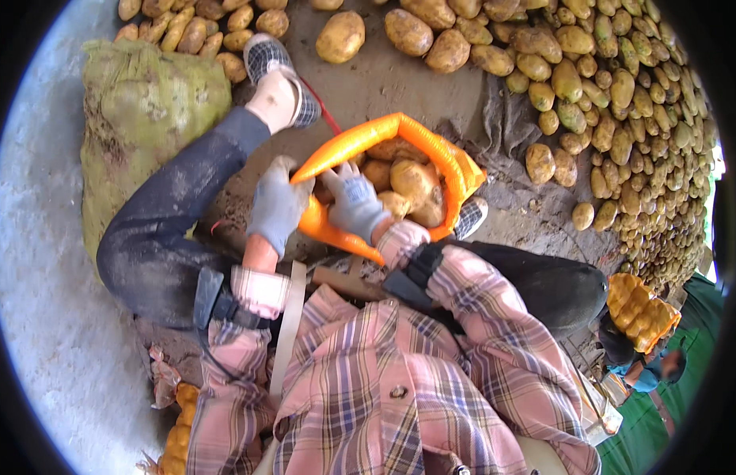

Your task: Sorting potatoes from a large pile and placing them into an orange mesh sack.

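An orange mesh sack stands between my legs, its rim rolled outward and its mouth spread wide. Several potatoes lie inside it. My left hand, in a grey-blue knit glove, grips the sack's rim at the left side. My right hand, gloved alike, is inside the mouth near that same side, its fingers at the potatoes by the rim. Whether it holds one of them is hidden.
A big heap of potatoes spreads over the right and top. A stuffed green woven sack leans beside my left leg. Filled orange mesh sacks stand at lower right and lower left. Another person is at the far right.
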### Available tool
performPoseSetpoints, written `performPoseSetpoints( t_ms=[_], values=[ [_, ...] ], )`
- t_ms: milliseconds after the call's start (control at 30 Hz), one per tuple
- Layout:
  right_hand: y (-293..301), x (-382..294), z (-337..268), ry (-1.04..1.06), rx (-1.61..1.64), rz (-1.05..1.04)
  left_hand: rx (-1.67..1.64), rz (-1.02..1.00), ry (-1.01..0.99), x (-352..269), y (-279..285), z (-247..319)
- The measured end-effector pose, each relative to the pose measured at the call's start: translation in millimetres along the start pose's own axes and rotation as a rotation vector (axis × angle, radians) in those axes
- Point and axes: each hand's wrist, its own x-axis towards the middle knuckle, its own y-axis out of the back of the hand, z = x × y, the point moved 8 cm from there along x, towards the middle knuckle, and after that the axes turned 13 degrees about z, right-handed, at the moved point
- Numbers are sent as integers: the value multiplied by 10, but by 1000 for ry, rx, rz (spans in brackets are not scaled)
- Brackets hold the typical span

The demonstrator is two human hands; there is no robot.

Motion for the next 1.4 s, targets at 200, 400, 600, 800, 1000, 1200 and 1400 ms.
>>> performPoseSetpoints(
  t_ms=[200, 400, 600, 800, 1000, 1200, 1400],
  values=[
    [77, 66, 219, -537, 357, 33, 446, -69, -109, -41, -93, 212],
    [1068, 1033, 576, -3, -244, 200, 573, -108, -42, 39, -130, 102],
    [1578, 2121, 2451, -282, -560, 33, 602, -139, 30, 71, -137, 18],
    [1336, 1753, 2628, -223, -898, -516, 595, -199, 72, 170, -168, 61],
    [1275, 1280, 2428, -308, -455, 38, 507, -78, -216, 214, -222, 267],
    [1614, 827, 1678, -538, 1051, 79, 544, -166, -186, 220, -293, 261],
    [1299, 473, 172, 3, 740, -220, 489, -63, -145, 260, -205, 263]
  ],
)
